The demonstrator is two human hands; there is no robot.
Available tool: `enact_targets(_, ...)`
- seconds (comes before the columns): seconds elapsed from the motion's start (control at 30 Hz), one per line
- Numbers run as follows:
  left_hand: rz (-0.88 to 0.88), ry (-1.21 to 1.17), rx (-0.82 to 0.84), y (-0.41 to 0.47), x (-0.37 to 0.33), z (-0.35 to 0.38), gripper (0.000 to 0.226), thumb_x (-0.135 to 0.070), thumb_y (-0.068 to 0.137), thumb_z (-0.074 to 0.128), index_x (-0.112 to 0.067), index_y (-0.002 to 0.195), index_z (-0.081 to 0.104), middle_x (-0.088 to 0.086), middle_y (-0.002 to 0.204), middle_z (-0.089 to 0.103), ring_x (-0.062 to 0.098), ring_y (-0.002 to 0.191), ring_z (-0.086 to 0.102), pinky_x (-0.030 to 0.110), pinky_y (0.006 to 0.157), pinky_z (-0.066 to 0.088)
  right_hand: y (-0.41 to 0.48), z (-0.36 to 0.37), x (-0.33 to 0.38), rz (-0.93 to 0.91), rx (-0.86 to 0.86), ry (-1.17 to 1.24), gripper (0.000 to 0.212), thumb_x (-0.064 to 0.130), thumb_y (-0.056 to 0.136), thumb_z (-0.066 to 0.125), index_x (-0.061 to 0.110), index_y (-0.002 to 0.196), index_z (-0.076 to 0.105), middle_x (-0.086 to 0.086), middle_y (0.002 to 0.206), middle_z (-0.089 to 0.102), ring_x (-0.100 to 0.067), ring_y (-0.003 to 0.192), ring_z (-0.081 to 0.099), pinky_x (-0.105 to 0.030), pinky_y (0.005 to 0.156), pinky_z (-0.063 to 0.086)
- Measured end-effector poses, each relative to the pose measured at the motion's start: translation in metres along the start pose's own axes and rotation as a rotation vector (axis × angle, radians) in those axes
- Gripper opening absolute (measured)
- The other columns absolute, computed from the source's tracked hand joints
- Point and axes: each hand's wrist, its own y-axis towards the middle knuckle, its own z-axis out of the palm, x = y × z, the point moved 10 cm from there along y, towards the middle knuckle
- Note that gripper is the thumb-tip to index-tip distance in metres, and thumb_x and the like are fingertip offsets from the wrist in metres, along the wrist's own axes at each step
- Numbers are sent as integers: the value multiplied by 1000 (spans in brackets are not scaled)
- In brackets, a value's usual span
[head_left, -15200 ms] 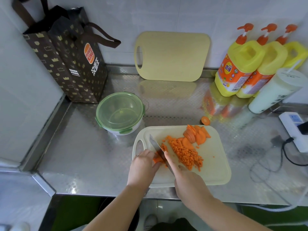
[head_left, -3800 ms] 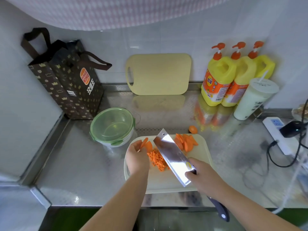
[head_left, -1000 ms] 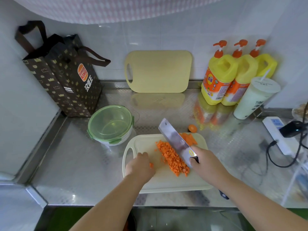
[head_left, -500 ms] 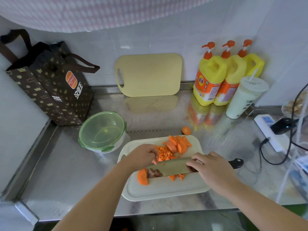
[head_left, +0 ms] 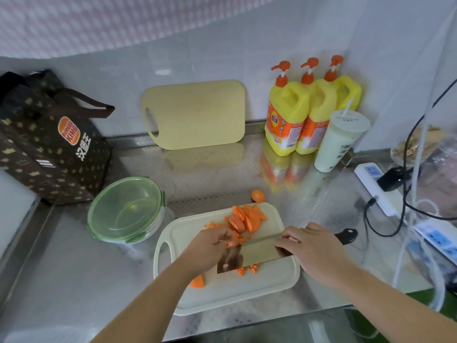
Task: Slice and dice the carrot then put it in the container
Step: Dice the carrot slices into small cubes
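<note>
A white cutting board lies at the counter's front edge. Carrot slices are stacked at its far side, with diced carrot around the cleaver. The cleaver's blade lies low across the board. My right hand grips it where blade meets the black handle. My left hand is cupped over the dice, its fingertips touching them at the blade's spine. A larger carrot piece sits by my left wrist. The round container stands left of the board with its green lid on.
A carrot end lies on the steel counter behind the board. A brown paper bag stands far left and a second board leans on the wall. Yellow soap bottles, a cup and power strips with cables fill the right.
Since a second ago the cleaver has turned from pointing away to lying across the board. My left hand has moved from the board's left side onto the diced carrot.
</note>
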Motion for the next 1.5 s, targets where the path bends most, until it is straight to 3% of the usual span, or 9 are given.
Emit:
enact_targets(0.2,-12,150,-130,14,0,-32,39,0,86,42,-36,80,58,-23,86,60,-1,83,56,4,67,36,1,-9,-3,-35,-52,22,53,7,36,88,32,79,69,12,79,62,-7,47,50,-21,54,40)
enact_targets(0.3,13,209,-178,25,-10,-46,30,-6,90,45,-28,91,65,-10,95,62,7,77,55,15,62,41,-1,-15,-6,-39,-68,46,52,6,36,88,31,77,70,13,78,62,-6,47,49,-19,54,36)
enact_targets(0.53,39,239,233,30,-29,7,31,2,85,47,-16,89,71,-8,88,66,9,83,61,18,74,49,5,-16,-10,-27,-74,69,51,7,38,89,32,77,70,15,76,61,-5,44,47,-16,55,30)
enact_targets(0.7,-44,379,95,43,-2,-12,35,-3,90,43,-21,101,71,-3,113,66,18,103,62,29,88,49,5,-19,-15,-15,-79,100,50,7,39,89,32,78,71,16,76,62,-6,44,47,-15,55,30)
enact_targets(0.83,-36,461,-107,53,0,-38,36,-5,89,41,-25,106,66,-6,114,62,14,92,57,25,74,46,-3,-9,-37,113,-69,201,49,3,49,85,32,85,68,18,81,61,-9,47,46,-5,56,16)
enact_targets(1.03,127,629,-109,66,-15,-25,26,-22,96,47,-30,117,60,-7,117,56,19,108,56,32,89,45,-14,1,-68,392,-131,471,35,1,79,65,29,98,68,23,93,59,-3,57,54,-22,52,49)
enact_targets(1.2,176,785,1,82,-28,-7,33,-21,97,44,-28,128,53,-7,130,51,20,116,53,35,93,46,-13,-2,-74,500,-154,552,32,1,82,61,26,101,68,36,89,50,13,78,52,-3,62,38)
enact_targets(1.33,110,765,59,86,-29,-1,37,-41,89,57,-26,122,51,-6,122,49,19,107,55,37,87,49,-11,-4,-75,520,-156,564,33,0,81,61,26,101,68,35,87,50,11,78,53,-3,62,37)
enact_targets(1.5,108,784,51,86,-31,3,30,-43,89,59,-25,112,52,-4,115,50,20,101,55,37,83,50,-10,-5,-76,532,-167,581,32,0,82,61,25,101,68,34,86,50,6,78,55,-6,61,36)
